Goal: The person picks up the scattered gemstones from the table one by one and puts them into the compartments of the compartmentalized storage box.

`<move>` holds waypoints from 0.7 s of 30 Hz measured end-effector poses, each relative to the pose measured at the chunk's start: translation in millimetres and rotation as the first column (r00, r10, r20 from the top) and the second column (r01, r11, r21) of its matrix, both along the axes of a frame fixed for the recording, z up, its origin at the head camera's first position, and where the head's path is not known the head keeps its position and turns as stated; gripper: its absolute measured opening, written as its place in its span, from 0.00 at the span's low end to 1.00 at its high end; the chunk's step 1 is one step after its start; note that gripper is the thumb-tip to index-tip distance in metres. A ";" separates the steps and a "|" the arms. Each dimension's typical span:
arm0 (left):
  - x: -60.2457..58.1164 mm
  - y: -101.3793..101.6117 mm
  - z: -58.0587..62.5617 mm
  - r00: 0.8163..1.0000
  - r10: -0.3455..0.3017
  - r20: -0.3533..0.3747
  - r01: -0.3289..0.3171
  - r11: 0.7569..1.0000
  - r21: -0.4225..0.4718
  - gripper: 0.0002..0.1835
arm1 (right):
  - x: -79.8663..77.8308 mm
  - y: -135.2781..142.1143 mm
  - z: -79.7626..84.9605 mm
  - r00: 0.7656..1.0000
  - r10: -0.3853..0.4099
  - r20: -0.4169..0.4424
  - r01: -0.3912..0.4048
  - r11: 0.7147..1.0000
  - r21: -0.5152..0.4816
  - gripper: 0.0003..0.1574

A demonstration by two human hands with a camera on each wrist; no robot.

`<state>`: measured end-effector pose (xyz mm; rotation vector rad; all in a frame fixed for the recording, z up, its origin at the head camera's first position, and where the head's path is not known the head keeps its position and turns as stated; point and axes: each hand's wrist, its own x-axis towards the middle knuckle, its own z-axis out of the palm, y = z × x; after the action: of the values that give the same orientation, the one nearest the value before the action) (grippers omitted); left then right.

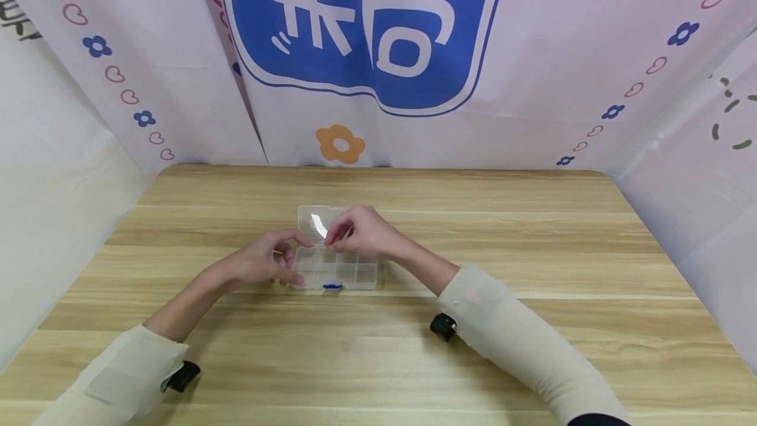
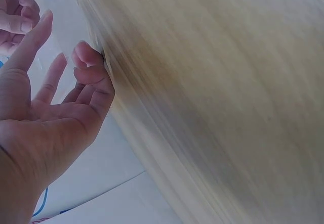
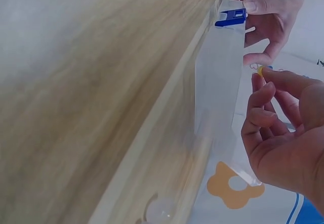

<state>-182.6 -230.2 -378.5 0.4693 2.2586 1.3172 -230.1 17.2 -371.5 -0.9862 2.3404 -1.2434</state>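
A clear plastic compartment box (image 1: 367, 276) lies on the table with its lid (image 1: 306, 217) raised at the back. A blue latch (image 1: 332, 286) sits on its front side and also shows in the right wrist view. My left hand (image 1: 269, 258) holds the box's left end, thumb at the front corner and index finger near the hinge side. Over the rear compartments, my right hand (image 1: 362, 232) pinches a small yellow piece (image 3: 260, 71) between thumb and index finger. That piece is too small to identify. In the head view the right hand covers part of the lid.
The wooden table (image 1: 473, 360) reaches back to a white printed cloth (image 1: 532, 117) that hangs behind it and at both sides. A translucent round object (image 3: 161, 210) is on the table in the right wrist view. Black devices (image 1: 442, 326) hang under both sleeves.
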 end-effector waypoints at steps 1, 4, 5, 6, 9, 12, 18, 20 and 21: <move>-0.1 -0.2 -0.1 1.000 -0.002 -0.003 0.002 1.000 -0.001 0.35 | 0.0 -0.9 -0.2 1.000 0.001 -0.001 -0.001 1.000 0.002 0.04; -0.1 -0.9 -0.1 1.000 -0.009 -0.009 0.009 1.000 0.002 0.35 | 0.1 -3.9 -0.1 1.000 0.001 -0.001 -0.001 1.000 0.014 0.04; -0.1 -1.1 -0.2 1.000 -0.011 -0.011 0.012 1.000 0.004 0.34 | 0.1 -4.7 0.2 1.000 -0.001 0.000 0.001 1.000 0.019 0.04; -0.5 -1.5 -0.7 1.000 -0.014 -0.014 0.015 1.000 0.007 0.34 | 0.1 -5.6 0.6 1.000 -0.002 -0.003 0.002 1.000 0.025 0.04; -1.0 -2.1 -2.0 0.999 -0.027 -0.034 0.028 0.999 0.020 0.33 | 0.3 -8.2 2.5 1.000 -0.004 -0.007 0.004 0.999 0.036 0.04; -1.8 -3.1 -3.8 0.998 -0.033 -0.046 0.034 0.999 0.029 0.32 | 0.6 -10.7 4.4 1.000 0.004 -0.013 -0.004 0.999 0.043 0.04; -2.4 -3.9 -4.0 0.999 -0.022 -0.029 0.023 1.000 0.007 0.33 | 1.4 -15.9 4.6 1.000 0.006 -0.006 -0.006 0.998 0.061 0.04; -2.6 -3.6 -3.6 0.999 -0.023 -0.026 0.023 1.000 0.002 0.33 | 1.7 -17.8 4.2 1.000 0.004 0.004 -0.004 0.998 0.058 0.03; -2.7 -3.8 -3.5 0.999 -0.023 -0.024 0.023 1.000 0.000 0.33 | 1.8 -18.7 4.0 1.000 0.004 0.007 -0.004 0.998 0.057 0.03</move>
<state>-185.4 -234.0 -382.0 0.5118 2.2657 1.3073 -228.3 -1.5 -367.4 -0.9667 2.3541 -1.1699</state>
